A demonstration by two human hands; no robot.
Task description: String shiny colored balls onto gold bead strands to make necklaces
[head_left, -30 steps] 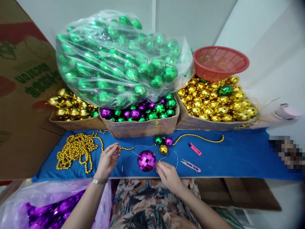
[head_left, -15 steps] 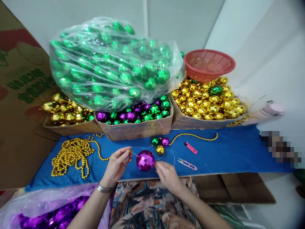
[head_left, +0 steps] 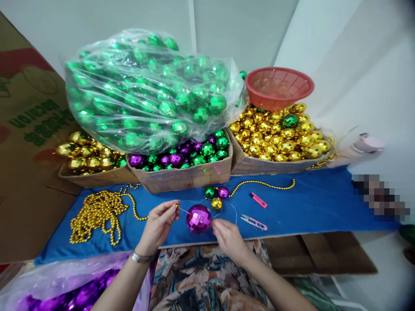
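Between my hands hangs a shiny faceted purple ball ornament (head_left: pixel 199 218). My left hand (head_left: pixel 162 219) is closed in a pinch around a small gold bead (head_left: pixel 177 207), from which a short thread runs to the ball's left end. The fingers of my right hand (head_left: pixel 228 236) are pinched at the ball's right end; what exactly lies between the fingertips is hidden. Just beyond, a small green ball (head_left: pixel 209 192), a small purple ball (head_left: pixel 223 192) and a small gold ball (head_left: pixel 216 204) lie clustered, with thin clear thread near them.
A gold bead chain (head_left: pixel 264 185) trails right; a heap of gold bead chain (head_left: pixel 94 216) lies left. Pink thread snips (head_left: pixel 256 223) and a pink lighter (head_left: pixel 258 200) rest on the blue cloth (head_left: pixel 311 207). Behind stand ball-filled boxes (head_left: pixel 184 176), a bag of green balls (head_left: pixel 152 95) and a red basket (head_left: pixel 279 101).
The view has shifted slightly. Both hands keep the same pinch, and the purple ball stays between them almost unmoved.
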